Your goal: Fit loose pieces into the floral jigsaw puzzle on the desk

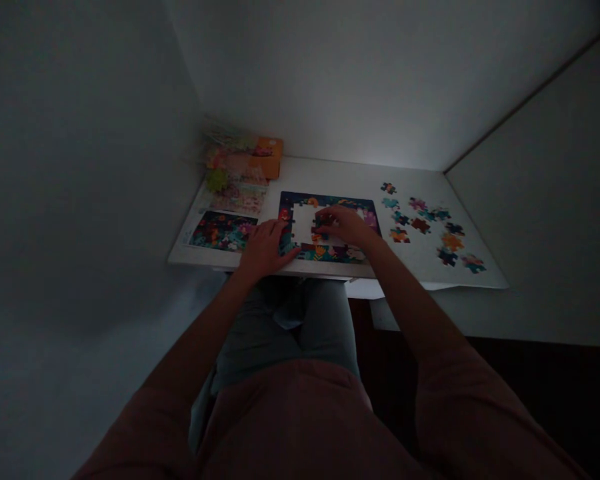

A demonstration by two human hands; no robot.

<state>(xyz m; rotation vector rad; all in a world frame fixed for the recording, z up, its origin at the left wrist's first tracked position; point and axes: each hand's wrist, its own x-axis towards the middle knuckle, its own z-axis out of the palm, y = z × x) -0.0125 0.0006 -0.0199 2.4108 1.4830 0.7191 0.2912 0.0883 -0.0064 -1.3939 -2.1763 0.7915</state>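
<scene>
A partly filled jigsaw puzzle board [300, 200] lies on a small white table [340, 177], with a bare white gap in its middle. My right hand [347, 225] rests over that gap, its fingers pinched on a dark red puzzle piece [323, 221]. My left hand [265, 245] lies flat on the table at the board's left edge, fingers spread, touching the frame. The scene is dim.
Several loose puzzle pieces [423, 225] are scattered on the table's right half. A colourful picture sheet [223, 231] lies left of the board. Behind it are more sheets and an orange box [267, 157]. Walls close in on the left, back and right.
</scene>
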